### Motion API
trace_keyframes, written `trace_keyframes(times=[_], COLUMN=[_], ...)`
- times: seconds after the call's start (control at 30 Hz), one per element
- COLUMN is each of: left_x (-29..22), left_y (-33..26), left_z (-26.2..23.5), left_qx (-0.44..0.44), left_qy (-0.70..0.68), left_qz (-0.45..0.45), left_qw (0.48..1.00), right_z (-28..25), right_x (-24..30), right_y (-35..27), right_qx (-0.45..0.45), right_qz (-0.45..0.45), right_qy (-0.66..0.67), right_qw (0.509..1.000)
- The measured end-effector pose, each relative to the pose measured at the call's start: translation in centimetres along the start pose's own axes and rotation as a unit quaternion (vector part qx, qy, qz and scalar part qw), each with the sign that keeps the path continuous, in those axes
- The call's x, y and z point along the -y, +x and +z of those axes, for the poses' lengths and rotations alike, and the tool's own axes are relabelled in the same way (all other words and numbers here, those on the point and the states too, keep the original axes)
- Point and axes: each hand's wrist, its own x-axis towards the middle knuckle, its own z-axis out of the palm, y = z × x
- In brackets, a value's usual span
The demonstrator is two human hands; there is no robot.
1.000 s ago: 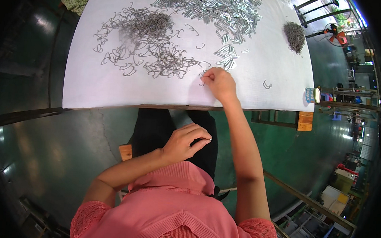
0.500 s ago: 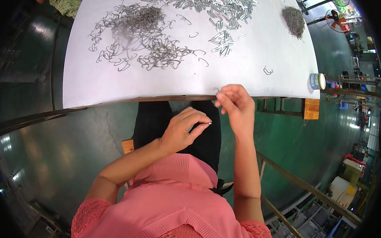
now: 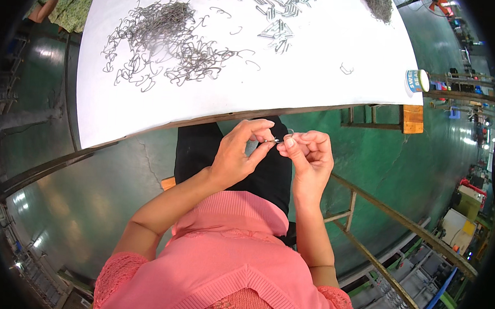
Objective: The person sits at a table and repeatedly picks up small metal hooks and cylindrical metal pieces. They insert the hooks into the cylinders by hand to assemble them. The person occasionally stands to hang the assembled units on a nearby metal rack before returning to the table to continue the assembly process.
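Observation:
My left hand [image 3: 237, 154] and my right hand [image 3: 308, 154] meet over my lap, just below the front edge of the white table [image 3: 294, 85]. Between their fingertips they pinch a small metal wire clip [image 3: 276, 140]. A tangled heap of bent wire hooks [image 3: 169, 46] lies on the table's left part. Flat metal clips [image 3: 265, 6] are spread along the far edge, with a few more [image 3: 277, 31] nearer the middle. One loose wire piece [image 3: 347, 69] lies alone to the right.
A small tin with a blue label [image 3: 416, 80] stands at the table's right edge. A dark mound of wire [image 3: 380, 4] sits at the far right corner. Another person in a green patterned garment [image 3: 66, 6] is at the far left. Metal railings [image 3: 387, 232] and green floor lie to the right.
My right hand left the table top, where it touched the clips, and came down to my lap. My left hand rose to meet it; both now pinch the wire clip.

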Motion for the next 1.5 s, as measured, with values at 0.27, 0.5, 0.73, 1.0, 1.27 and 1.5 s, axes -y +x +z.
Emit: trace_keyframes(times=[0.27,0.5,0.73,1.0,1.27,1.5], left_x=[2.6,7.8,7.0,-1.8,-3.6,-4.1], left_y=[7.4,17.8,17.5,8.3,5.4,3.6], left_z=[-2.0,-1.0,-1.0,-1.4,-2.3,-3.3], left_qx=[0.014,0.014,0.052,0.139,0.097,0.049], left_qy=[0.218,0.4,0.379,0.045,-0.05,0.0], left_qz=[0.136,0.035,-0.028,-0.187,-0.182,-0.146], left_qw=[0.966,0.916,0.924,0.971,0.977,0.988], right_z=[-0.7,-0.9,-1.2,-0.8,0.4,1.5], right_x=[-0.8,-1.6,-2.4,-2.9,-3.2,-3.7], right_y=[-0.8,-0.7,0.0,0.3,0.5,0.2], right_qx=[0.006,0.002,0.002,0.002,0.018,0.031], right_qz=[-0.178,-0.181,-0.186,-0.204,-0.227,-0.253], right_qy=[-0.057,-0.059,-0.071,-0.134,-0.154,-0.252], right_qw=[0.982,0.982,0.98,0.97,0.961,0.934])
